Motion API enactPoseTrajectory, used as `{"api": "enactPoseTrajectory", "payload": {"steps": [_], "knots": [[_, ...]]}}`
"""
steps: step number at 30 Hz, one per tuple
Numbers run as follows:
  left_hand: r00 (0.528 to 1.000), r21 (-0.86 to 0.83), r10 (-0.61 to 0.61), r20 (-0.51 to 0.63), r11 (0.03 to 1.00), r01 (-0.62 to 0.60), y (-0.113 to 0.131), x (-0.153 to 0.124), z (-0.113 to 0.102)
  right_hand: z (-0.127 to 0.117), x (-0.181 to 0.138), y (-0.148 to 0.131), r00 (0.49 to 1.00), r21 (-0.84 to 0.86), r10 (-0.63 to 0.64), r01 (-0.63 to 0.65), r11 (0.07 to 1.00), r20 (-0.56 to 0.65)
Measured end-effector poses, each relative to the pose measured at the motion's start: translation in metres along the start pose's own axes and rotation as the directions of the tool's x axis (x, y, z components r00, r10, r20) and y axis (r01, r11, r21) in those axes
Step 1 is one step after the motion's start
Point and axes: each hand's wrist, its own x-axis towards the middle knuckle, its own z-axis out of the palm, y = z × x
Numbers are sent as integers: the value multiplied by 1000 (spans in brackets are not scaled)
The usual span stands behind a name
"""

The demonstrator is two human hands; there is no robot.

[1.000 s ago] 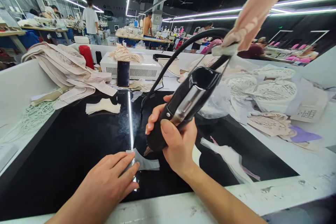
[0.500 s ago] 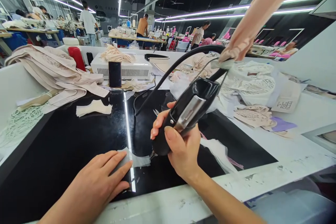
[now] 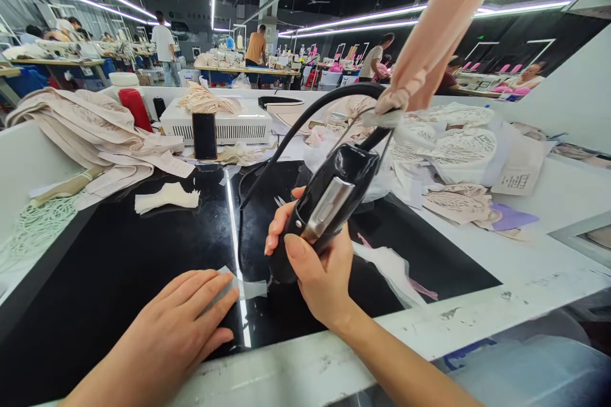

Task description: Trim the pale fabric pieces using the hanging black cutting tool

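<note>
My left hand lies flat on the glossy black work surface, fingers stretched out. Its fingertips rest on a small strip of thin, whitish translucent material. My right hand is wrapped round a black corded handheld power tool with a metal plate on its side. The tool slants, its lower end near the strip's right end; its tip is hard to make out. A pinkish fabric strap is tied near the tool's top, where a thick black cable arches away.
A cream stack of cut pieces lies at back left. White scraps are to the right. Behind stand a phone and a white vented box. Beige fabric is piled left, lacy pieces right. Several people work farther off.
The tool's top has swung slightly left, so it stands a little steeper, and my right hand has shifted slightly left. My left hand stays on the strip.
</note>
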Motion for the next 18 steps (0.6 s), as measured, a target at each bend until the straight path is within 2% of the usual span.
{"api": "enactPoseTrajectory", "payload": {"steps": [3,7,14,18], "knots": [[999,-16,41,-26,999,-41,3,10,-2,0,0,-1,1000,-10,5,-5,1000,-8],[997,-89,76,11,993,-74,10,22,2,1,0,-3,1000,-11,11,-11,1000,-20],[990,-155,12,138,988,10,17,24,15,1,0,-4,1000,-5,8,-8,1000,-15],[987,-148,0,163,989,24,18,24,16,0,0,-4,1000,-4,13,-13,1000,-15]]}}
